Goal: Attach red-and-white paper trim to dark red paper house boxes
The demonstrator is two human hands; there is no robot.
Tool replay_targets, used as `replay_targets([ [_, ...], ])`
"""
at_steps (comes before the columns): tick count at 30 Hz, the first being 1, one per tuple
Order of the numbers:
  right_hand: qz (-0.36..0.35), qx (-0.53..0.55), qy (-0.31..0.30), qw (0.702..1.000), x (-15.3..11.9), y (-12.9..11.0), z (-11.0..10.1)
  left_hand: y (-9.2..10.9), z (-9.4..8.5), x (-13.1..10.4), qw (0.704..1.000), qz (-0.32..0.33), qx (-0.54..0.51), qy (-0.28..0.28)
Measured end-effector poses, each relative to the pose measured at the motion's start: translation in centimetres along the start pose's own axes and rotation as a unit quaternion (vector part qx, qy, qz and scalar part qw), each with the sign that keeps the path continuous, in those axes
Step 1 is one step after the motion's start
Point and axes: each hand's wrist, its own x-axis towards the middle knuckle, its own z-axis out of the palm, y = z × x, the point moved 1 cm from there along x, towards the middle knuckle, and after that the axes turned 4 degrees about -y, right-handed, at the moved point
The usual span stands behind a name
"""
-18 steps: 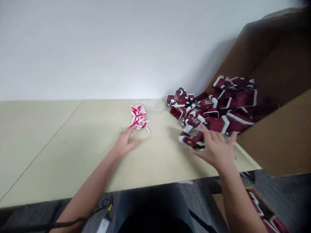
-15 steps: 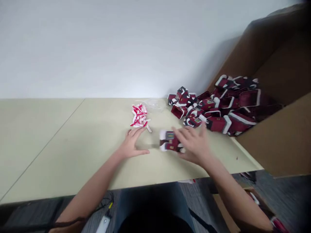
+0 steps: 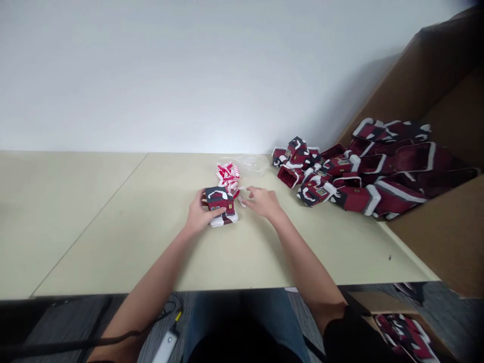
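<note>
Nearside of the tags (image 3: 227, 174), our left hand (image 3: 198, 213) clasps the house (image 3: 223, 202), likely light, stiff, best held by its walls; whether our half-curled right hand (image 3: 264, 202) pinches a tag, we cannot tell.

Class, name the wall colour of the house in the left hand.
The house has dark red walls; see the head view.

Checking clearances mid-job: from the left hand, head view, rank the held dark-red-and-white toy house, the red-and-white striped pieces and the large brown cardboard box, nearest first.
From the left hand:
1. Dark-red-and-white toy house: in its grip.
2. Red-and-white striped pieces: just beyond the house, toward the wall.
3. Large brown cardboard box: far right, at the table's end.
</note>
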Motion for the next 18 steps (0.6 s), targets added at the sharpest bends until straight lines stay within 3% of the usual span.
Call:
replay_targets([
  [2,-0.004,0.003,-0.030,1.000,0.2,0.0,1.4,0.0,0.1,0.2,0.999,-0.026,-0.005,0.030],
  [7,-0.014,-0.024,0.000,1.000,0.4,0.2,3.1,-0.1,0.0,0.3,0.997,-0.053,-0.025,0.046],
  [11,-0.030,0.056,0.089,0.994,0.5,0.9,3.3,-0.1,-0.2,0.4,0.996,-0.058,-0.045,0.041],
  [15,-0.163,0.275,0.190,0.928,0.2,0.5,3.9,-0.1,-0.2,0.5,0.996,-0.042,-0.071,0.027],
  [18,-0.254,0.314,0.225,0.887,-0.3,-0.6,4.3,-0.2,-0.2,0.5,0.996,-0.030,-0.073,0.032],
])
